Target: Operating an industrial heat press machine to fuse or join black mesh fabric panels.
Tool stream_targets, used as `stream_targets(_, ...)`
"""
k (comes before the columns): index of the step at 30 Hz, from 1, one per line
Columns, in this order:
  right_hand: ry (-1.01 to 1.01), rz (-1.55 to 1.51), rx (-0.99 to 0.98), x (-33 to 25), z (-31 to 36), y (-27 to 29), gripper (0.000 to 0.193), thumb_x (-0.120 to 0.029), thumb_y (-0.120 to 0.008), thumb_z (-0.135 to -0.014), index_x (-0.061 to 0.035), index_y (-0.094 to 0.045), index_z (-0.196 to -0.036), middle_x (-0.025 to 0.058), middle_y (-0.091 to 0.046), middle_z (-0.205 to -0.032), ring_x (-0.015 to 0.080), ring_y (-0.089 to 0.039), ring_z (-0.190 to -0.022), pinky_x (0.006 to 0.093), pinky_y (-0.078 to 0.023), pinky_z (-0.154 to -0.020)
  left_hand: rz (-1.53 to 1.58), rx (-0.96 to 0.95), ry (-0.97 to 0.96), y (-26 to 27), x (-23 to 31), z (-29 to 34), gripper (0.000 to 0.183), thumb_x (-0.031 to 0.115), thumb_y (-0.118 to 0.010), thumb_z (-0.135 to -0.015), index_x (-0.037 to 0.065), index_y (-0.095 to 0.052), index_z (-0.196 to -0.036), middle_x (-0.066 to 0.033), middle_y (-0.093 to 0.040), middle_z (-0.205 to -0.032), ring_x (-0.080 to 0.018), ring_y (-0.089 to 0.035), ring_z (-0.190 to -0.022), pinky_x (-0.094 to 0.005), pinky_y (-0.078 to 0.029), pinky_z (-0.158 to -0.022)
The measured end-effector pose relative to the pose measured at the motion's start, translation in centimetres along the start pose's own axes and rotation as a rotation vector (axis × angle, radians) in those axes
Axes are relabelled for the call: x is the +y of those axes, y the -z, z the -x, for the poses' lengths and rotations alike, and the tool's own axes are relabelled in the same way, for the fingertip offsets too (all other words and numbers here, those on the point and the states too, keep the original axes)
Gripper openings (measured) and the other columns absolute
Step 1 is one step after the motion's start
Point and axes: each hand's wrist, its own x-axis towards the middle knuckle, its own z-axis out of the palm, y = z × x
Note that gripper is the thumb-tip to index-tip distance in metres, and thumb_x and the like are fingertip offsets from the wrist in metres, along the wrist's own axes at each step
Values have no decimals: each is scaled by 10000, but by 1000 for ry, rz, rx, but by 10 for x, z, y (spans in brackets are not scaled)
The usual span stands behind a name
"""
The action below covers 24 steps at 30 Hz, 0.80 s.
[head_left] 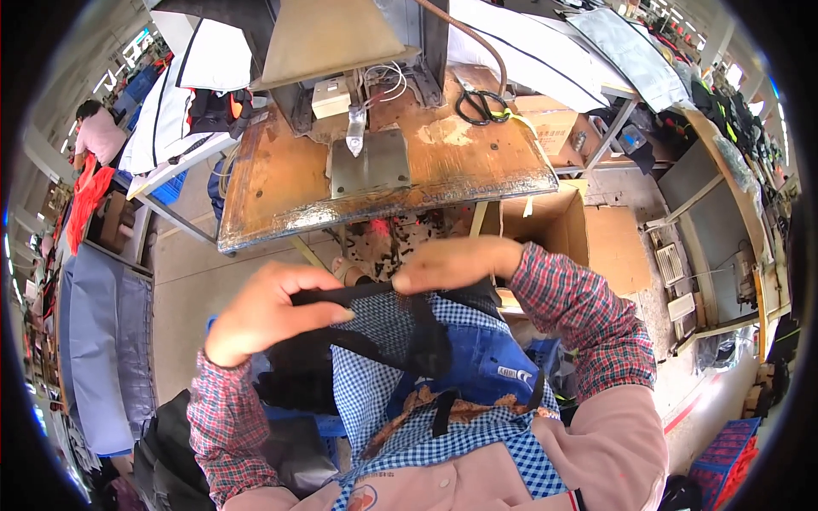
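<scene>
A piece of black mesh fabric (pixel 375 319) with a solid black border hangs between my hands, in front of my blue checked apron (pixel 362 383). My left hand (pixel 268 313) pinches the border at its left end between thumb and fingers. At the right end of the same edge, my right hand (pixel 456 264) grips the fabric, fingers bent over it and pointing left. The edge is stretched nearly straight between the two hands. Lower parts of the fabric drape over my lap, and some folds are dark and hard to make out.
Ahead stands a worn wooden worktable (pixel 281 187) with a machine (pixel 332 43) and a metal plate (pixel 371 166). Black-handled scissors (pixel 481 108) lie on its right. An opened cardboard box (pixel 545 217) is below. Grey-blue sheets (pixel 106 341) hang at left; a person (pixel 100 132) is farther back.
</scene>
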Motion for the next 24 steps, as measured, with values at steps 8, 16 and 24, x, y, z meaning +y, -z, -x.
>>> stream_targets(8,-16,-59,610,21,41,41,333,-353,-643,-977,-29,-675,-904,-4,-592,-718,69,-510,-704,278,-457,-665,29,197,90,70,-60,-2,145,123,-778,-861,32,-669,-885,75,-595,-772,-15,-508,-713,-204,-414,-624)
stream_targets(16,-185,182,801,36,10,58,325,-294,-671,-961,-3,-620,-828,22,-465,-649,72,-414,-646,272,-403,-601,169,349,173,118,-127,-25,175,102,-761,-851,37,-674,-988,79,-609,-841,-25,-530,-734,-188,-428,-648)
stream_targets(24,-230,298,907,75,-42,94,362,-338,-720,-914,-5,-639,-798,65,-554,-632,125,-483,-604,318,-424,-587,113,376,105,168,-171,-78,225,9,-630,-755,-24,-682,-972,32,-637,-824,-59,-560,-728,-207,-445,-680)
